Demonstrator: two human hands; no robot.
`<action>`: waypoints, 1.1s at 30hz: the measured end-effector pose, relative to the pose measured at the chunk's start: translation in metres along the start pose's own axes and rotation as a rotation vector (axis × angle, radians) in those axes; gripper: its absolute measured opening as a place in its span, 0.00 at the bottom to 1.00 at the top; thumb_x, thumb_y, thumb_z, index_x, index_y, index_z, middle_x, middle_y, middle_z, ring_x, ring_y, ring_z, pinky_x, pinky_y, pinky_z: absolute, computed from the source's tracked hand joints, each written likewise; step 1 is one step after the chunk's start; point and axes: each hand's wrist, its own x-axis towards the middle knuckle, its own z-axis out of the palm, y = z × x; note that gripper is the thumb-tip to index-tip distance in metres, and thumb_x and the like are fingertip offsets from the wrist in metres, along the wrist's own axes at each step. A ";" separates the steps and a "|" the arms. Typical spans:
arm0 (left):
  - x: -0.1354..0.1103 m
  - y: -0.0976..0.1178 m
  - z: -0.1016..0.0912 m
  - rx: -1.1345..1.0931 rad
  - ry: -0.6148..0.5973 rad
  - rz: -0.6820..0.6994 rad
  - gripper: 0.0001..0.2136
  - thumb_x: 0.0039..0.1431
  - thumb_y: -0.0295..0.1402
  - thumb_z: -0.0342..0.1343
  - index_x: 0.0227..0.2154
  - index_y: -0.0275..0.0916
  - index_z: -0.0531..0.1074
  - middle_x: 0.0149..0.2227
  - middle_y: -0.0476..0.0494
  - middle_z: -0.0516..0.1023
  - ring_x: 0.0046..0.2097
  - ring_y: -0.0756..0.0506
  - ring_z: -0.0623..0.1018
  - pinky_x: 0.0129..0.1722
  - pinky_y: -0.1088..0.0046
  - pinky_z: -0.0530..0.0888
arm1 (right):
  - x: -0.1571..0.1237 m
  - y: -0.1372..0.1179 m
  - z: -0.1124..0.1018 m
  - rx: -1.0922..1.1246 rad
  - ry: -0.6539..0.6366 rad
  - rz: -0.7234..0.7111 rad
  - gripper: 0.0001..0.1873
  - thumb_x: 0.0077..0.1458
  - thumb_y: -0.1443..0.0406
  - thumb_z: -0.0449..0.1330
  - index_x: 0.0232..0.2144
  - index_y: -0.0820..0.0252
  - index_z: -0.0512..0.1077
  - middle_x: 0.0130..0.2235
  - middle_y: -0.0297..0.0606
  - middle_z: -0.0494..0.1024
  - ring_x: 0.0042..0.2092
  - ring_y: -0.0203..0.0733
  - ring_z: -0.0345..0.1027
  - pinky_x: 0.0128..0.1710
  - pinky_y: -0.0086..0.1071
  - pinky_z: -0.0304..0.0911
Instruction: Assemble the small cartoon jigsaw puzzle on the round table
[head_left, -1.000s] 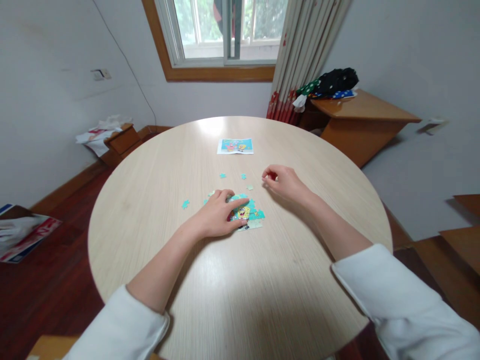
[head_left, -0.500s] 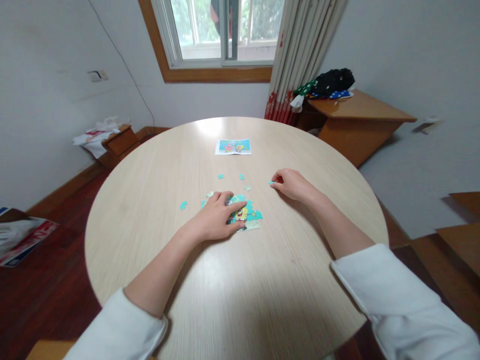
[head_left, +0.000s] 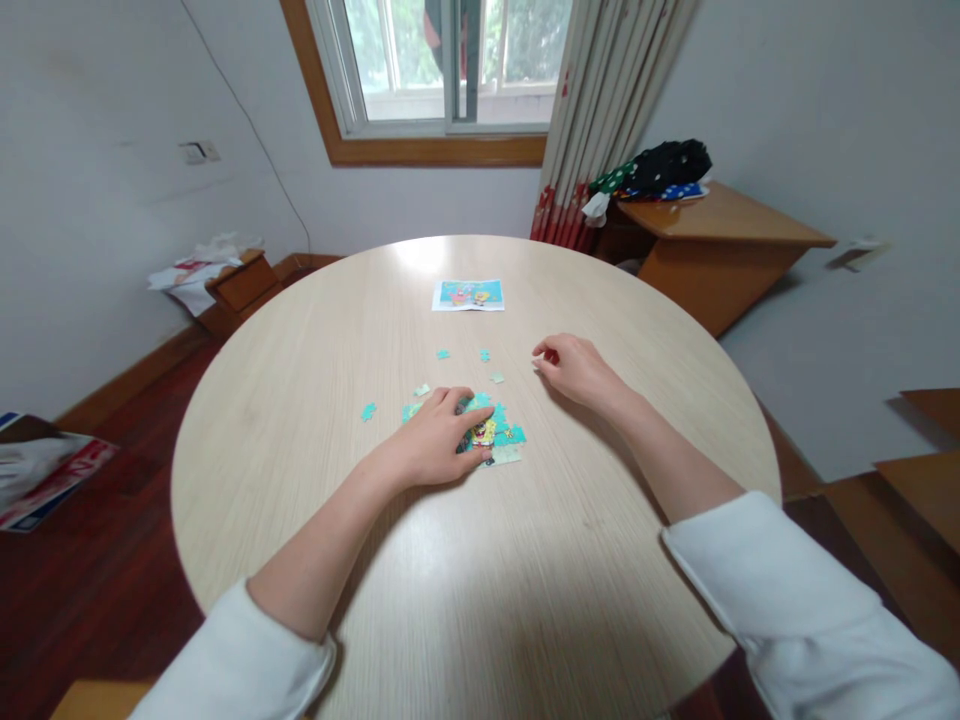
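Note:
My left hand (head_left: 435,440) lies flat with fingers spread over a partly joined jigsaw puzzle (head_left: 511,436). The puzzle shows a yellow cartoon figure on teal, and its left part is largely hidden under the hand. To the right and farther back, my right hand (head_left: 564,366) is curled just above the table, thumb and fingertips close together. The puzzle piece seen at those fingertips earlier is hardly visible now and does not lie on the table. Loose pieces lie around the puzzle: a teal one (head_left: 368,411) at left, pale ones (head_left: 497,378) behind, and teal ones (head_left: 443,354) farther back.
A printed picture sheet (head_left: 468,295) with cartoon figures lies toward the far side of the round wooden table (head_left: 300,370). Behind it are a window (head_left: 450,70) and a curtain (head_left: 585,110). A wooden side cabinet (head_left: 720,225) with cloths stands at back right.
My right hand has shifted slightly left and back, turning so that the teal piece at its fingertips no longer shows clearly. My left hand stays on the puzzle.

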 end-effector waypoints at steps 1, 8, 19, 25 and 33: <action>0.000 0.000 0.000 -0.001 0.002 0.007 0.24 0.61 0.44 0.50 0.57 0.40 0.67 0.59 0.32 0.63 0.58 0.33 0.63 0.58 0.52 0.62 | 0.000 -0.004 0.004 0.024 0.034 -0.045 0.10 0.56 0.69 0.56 0.37 0.62 0.77 0.36 0.45 0.76 0.38 0.45 0.69 0.42 0.38 0.63; 0.000 0.002 0.000 -0.004 -0.010 0.009 0.24 0.61 0.43 0.49 0.58 0.39 0.65 0.60 0.32 0.62 0.60 0.34 0.62 0.58 0.53 0.62 | 0.005 -0.032 0.037 0.002 0.031 -0.214 0.18 0.62 0.65 0.50 0.50 0.58 0.73 0.51 0.49 0.72 0.52 0.52 0.62 0.49 0.46 0.57; 0.000 0.005 -0.002 -0.022 -0.026 -0.002 0.24 0.62 0.43 0.49 0.58 0.39 0.65 0.61 0.31 0.61 0.60 0.33 0.61 0.58 0.51 0.62 | 0.026 -0.033 0.047 0.064 -0.031 -0.087 0.12 0.58 0.66 0.56 0.43 0.60 0.76 0.47 0.47 0.74 0.50 0.49 0.64 0.50 0.44 0.58; -0.002 0.005 -0.003 -0.003 -0.051 -0.022 0.25 0.62 0.43 0.48 0.59 0.38 0.64 0.61 0.32 0.61 0.61 0.34 0.61 0.59 0.55 0.61 | 0.032 -0.022 0.044 0.300 -0.041 -0.046 0.09 0.47 0.68 0.63 0.35 0.61 0.75 0.36 0.39 0.76 0.38 0.40 0.68 0.42 0.37 0.64; -0.003 0.006 -0.005 -0.036 -0.040 -0.028 0.25 0.61 0.43 0.49 0.58 0.39 0.65 0.61 0.33 0.61 0.60 0.34 0.61 0.59 0.53 0.62 | 0.021 -0.032 0.027 0.860 -0.234 0.033 0.08 0.45 0.64 0.65 0.29 0.61 0.71 0.27 0.36 0.75 0.31 0.39 0.71 0.34 0.34 0.66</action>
